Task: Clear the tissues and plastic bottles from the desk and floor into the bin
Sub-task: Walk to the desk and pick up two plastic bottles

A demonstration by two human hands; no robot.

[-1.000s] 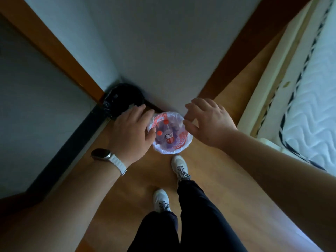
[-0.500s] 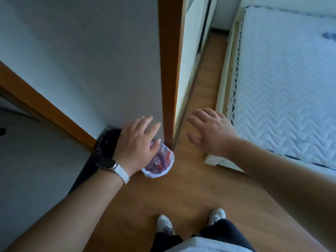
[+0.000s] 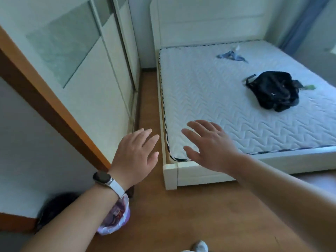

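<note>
Both hands up, nothing held. Left hand (image 3: 135, 157): fingers (image 3: 143, 134) straight and loosely together, gripping nothing. Right hand (image 3: 212, 148): fingers (image 3: 201, 125) spread wide, also gripping nothing. The bin (image 3: 116, 220), lined with a pale plastic bag, stands on the floor (image 3: 209, 215) well behind and below the left fingers. The left forearm partly covers it. Red-labelled contents show in its mouth, blurred; probably bottles. No loose tissue or bottle is visible near either set of fingers. Beyond the right fingers lies the mattress (image 3: 209, 99), with a black bag (image 3: 274, 91) on it. Farther off is a blue cloth (image 3: 231, 56) with something pale beside it, too small to identify. The table is out of view. Judgement: nothing is in hand and the bin is already loaded, so the step is a search for the next item. Next move calls for turning toward the table or scanning the floor, finding a tissue or bottle, and then lowering the open fingers onto it. With both hands free, two items could go in one trip.
</note>
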